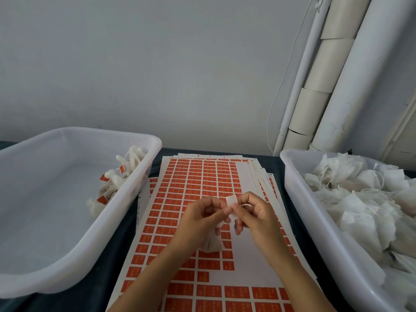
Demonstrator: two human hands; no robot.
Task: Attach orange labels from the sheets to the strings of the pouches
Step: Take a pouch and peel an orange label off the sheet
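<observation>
Above label sheets [193,192], white pouch [211,244], label [231,202] white-side-up

Dim, flat indoor light, greyish cast, no clear source or direction. Shadows are soft and weak, just a faint dark patch under the hands [227,218] on the label sheets [202,183]. No glare on the white tubs [144,140]. Wide-angle bending at the edges: tub rims and wall pipes [364,70] curve and lean. Overall slightly soft, compression smear in the right tub's pouches [360,199].
</observation>
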